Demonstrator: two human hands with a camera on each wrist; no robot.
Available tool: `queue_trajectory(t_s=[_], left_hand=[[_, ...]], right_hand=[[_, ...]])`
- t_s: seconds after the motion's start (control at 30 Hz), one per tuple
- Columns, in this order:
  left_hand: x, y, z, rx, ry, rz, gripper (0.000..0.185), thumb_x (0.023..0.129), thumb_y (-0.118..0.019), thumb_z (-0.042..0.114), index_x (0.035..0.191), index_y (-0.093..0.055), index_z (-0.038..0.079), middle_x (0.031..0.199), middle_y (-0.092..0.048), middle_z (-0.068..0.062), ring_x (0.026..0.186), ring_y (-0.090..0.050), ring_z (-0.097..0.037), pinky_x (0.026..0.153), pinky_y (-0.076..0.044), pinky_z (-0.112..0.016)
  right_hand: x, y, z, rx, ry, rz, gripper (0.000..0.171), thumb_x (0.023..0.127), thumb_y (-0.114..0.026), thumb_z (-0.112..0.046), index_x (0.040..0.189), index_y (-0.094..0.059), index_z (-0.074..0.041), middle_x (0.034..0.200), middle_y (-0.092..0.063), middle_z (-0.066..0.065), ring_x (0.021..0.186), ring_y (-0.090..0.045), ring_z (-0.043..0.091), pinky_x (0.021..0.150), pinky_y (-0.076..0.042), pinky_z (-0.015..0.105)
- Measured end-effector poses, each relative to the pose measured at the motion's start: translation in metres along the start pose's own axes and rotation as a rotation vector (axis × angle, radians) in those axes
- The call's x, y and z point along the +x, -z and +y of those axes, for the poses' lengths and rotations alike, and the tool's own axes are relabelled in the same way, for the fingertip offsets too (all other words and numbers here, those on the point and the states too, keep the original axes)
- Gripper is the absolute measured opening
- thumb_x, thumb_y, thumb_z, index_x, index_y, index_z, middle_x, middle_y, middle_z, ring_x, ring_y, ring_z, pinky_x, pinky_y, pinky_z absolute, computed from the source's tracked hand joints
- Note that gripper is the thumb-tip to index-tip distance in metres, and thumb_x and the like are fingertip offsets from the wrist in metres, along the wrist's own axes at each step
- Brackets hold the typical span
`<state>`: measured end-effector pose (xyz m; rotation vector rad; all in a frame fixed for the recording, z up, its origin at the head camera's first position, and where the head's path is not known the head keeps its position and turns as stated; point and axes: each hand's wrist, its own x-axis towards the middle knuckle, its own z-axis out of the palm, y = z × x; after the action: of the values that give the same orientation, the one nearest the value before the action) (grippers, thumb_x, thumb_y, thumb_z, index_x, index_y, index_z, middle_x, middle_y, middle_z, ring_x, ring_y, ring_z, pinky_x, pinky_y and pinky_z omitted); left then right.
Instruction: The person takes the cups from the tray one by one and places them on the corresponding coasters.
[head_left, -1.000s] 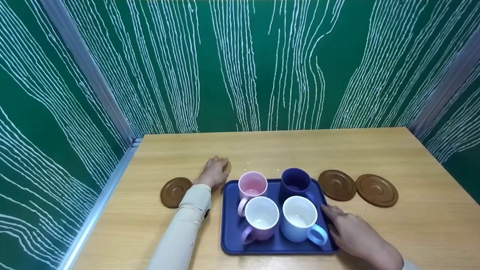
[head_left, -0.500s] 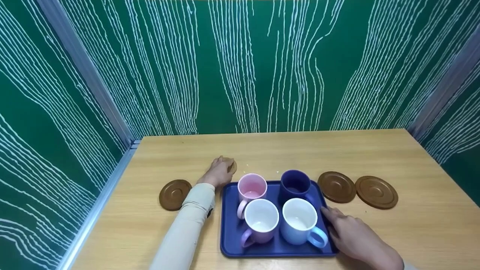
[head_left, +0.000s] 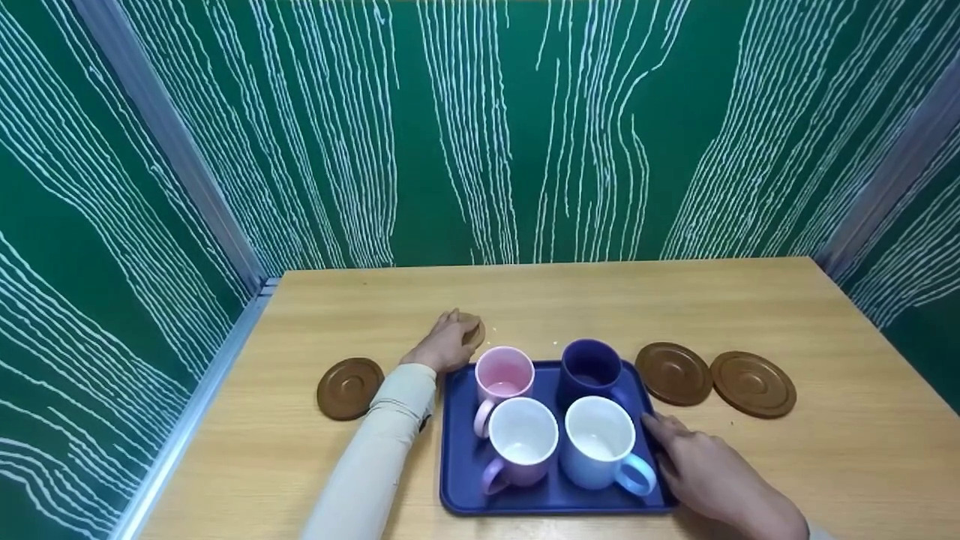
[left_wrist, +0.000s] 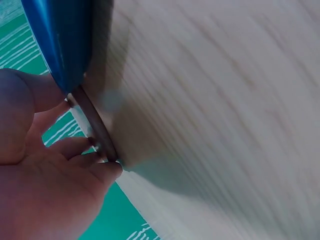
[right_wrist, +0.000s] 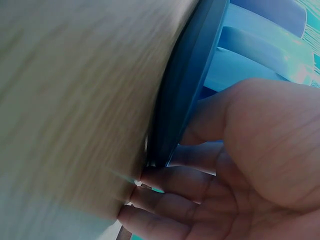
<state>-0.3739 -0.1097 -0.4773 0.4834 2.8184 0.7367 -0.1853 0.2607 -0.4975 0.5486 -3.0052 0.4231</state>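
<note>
Cream long sleeve (head_left: pixel 375 457), bare hands

Our left hand (head_left: pixel 444 346) reaches forward with the arm stretched out, its cream sleeve (head_left: pixel 379 450) covering the forearm to the wrist. The back of this hand faces up; in the left wrist view its fingers (left_wrist: pixel 82 150) curl and their tips pinch a thin edge, thumb set apart. Our right hand (head_left: pixel 701 469) lies lower and nearer to us, palm down, with fingers (right_wrist: pixel 170 185) extended and pointing forward, their tips pressed together. The two hands are well apart.
</note>
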Motion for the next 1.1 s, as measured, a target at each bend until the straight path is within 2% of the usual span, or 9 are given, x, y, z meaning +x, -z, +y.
queue_trajectory(t_s=[0.1, 0.33, 0.67, 0.93, 1.1], left_hand=[[0.002, -0.001, 0.002, -0.005, -0.005, -0.008, 0.058, 0.101, -0.057, 0.015, 0.157, -0.046, 0.012, 0.168, -0.021, -0.027, 0.158, -0.012, -0.041, 0.128, -0.017, -0.052], [0.009, -0.004, 0.005, 0.034, -0.088, -0.001, 0.057, 0.098, -0.060, 0.011, 0.154, -0.049, 0.006, 0.163, -0.025, -0.034, 0.155, -0.017, -0.048, 0.127, -0.020, -0.052], [0.011, -0.007, 0.007, 0.048, -0.071, -0.006, 0.055, 0.100, -0.059, 0.013, 0.154, -0.049, 0.009, 0.165, -0.024, -0.032, 0.156, -0.016, -0.046, 0.127, -0.020, -0.054], [0.009, -0.010, 0.004, 0.031, -0.085, -0.008, 0.055, 0.102, -0.058, 0.017, 0.155, -0.048, 0.009, 0.165, -0.021, -0.033, 0.156, -0.014, -0.047, 0.127, -0.019, -0.054], [0.006, -0.005, 0.004, -0.004, -0.078, -0.002, 0.057, 0.102, -0.057, 0.015, 0.157, -0.046, 0.009, 0.166, -0.020, -0.031, 0.157, -0.013, -0.046, 0.128, -0.016, -0.053]], right_hand=[[0.000, 0.000, 0.000, -0.002, 0.005, 0.012, 0.053, 0.096, -0.069, -0.015, 0.145, -0.057, -0.001, 0.133, -0.065, 0.029, 0.104, -0.072, 0.043, 0.090, -0.058, 0.056], [0.000, 0.000, 0.000, -0.011, 0.004, 0.018, 0.053, 0.096, -0.069, -0.017, 0.145, -0.057, 0.000, 0.137, -0.062, 0.029, 0.115, -0.067, 0.046, 0.095, -0.055, 0.059], [0.001, 0.003, -0.001, -0.004, -0.004, -0.003, 0.052, 0.097, -0.068, -0.018, 0.144, -0.058, 0.001, 0.139, -0.061, 0.029, 0.112, -0.068, 0.046, 0.095, -0.056, 0.059], [0.002, 0.002, -0.001, 0.023, -0.032, -0.057, 0.054, 0.098, -0.066, -0.020, 0.145, -0.056, 0.004, 0.143, -0.058, 0.029, 0.123, -0.064, 0.046, 0.099, -0.053, 0.059], [0.002, 0.002, -0.001, 0.035, -0.060, -0.088, 0.054, 0.099, -0.065, -0.021, 0.147, -0.054, 0.003, 0.145, -0.056, 0.029, 0.127, -0.061, 0.046, 0.101, -0.052, 0.059]])
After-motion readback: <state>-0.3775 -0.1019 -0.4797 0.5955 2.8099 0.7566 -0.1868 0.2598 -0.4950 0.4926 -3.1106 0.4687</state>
